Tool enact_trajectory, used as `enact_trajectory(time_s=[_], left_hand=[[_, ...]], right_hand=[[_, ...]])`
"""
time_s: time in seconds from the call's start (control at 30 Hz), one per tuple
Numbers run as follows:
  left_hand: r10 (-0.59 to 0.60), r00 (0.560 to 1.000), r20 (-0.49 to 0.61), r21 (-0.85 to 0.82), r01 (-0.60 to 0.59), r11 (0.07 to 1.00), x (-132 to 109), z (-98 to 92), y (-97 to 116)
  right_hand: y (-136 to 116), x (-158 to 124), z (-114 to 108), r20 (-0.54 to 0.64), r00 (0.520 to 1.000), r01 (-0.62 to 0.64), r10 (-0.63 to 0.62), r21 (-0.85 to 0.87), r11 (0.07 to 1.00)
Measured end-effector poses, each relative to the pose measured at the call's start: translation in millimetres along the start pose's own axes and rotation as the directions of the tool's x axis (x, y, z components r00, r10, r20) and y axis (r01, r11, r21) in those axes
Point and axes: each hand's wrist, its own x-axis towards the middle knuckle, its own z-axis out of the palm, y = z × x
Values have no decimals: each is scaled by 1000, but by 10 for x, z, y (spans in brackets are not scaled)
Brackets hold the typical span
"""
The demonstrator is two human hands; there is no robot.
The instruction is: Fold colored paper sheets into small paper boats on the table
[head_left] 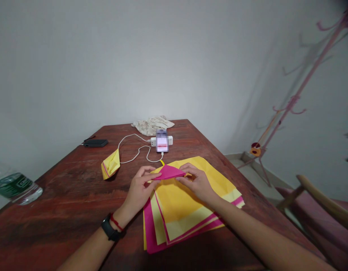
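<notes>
Both hands hold a folded pink paper [170,172] just above a stack of yellow and pink paper sheets [182,205] on the wooden table [63,195]. My left hand [140,188] pinches the pink paper's left corner; a black watch and a red band sit on that wrist. My right hand [197,181] presses its fingers on the paper's right edge. A finished folded yellow paper piece [110,164] lies to the left of the hands.
A phone [162,141] stands propped behind the stack, cabled to a white charger [170,140]. Behind it lies a crumpled cloth [151,124]. A black case [95,143] sits far left, a water bottle [16,186] at the left edge. A coat rack [298,94] and a chair [323,203] stand right.
</notes>
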Motion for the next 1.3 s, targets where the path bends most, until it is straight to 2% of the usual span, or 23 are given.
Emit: enact_trajectory(time_s=[0.17, 0.27, 0.43, 0.53, 0.63, 0.7, 0.83, 0.93, 1.07, 1.17, 1.3], left_hand=[[84, 994, 73, 65, -89, 994, -11, -1, 32], [117, 986, 116, 80, -126, 989, -30, 9, 45], [115, 990, 86, 132, -126, 983, -48, -1, 29], [185, 975, 122, 131, -201, 971, -43, -7, 27], [224, 970, 97, 127, -235, 964, -42, 4, 36], [204, 977, 62, 127, -210, 969, -49, 14, 51], [111, 990, 90, 103, -120, 987, -69, 22, 91], [73, 993, 98, 84, -81, 993, -77, 25, 98], [68, 994, 80, 64, -73, 995, -81, 26, 82], [65, 994, 87, 20, -67, 998, -75, 19, 106], [9, 983, 181, -83, 6, 997, -55, 2, 174]], right_hand=[[-24, -20, 15, 43, 999, -19, 18, 4, 1000], [-67, -43, 33, 79, 995, 66, -67, 11, 998], [-146, -76, 57, 122, 977, 176, -174, -8, 984], [-138, -91, 73, 111, 986, 129, -128, -6, 992], [-94, -104, 91, 27, 999, 24, -24, 9, 1000], [-68, -113, 99, 9, 999, -35, 35, 14, 999], [-68, -136, 106, 140, 984, -117, 112, 26, 993], [-100, -152, 105, 188, 977, -104, 101, 4, 995], [-133, -158, 92, 174, 984, -41, 47, -36, 998], [-131, -159, 93, 167, 984, -66, 60, 28, 997], [-114, -160, 106, 145, 987, -87, 67, 134, 987]])
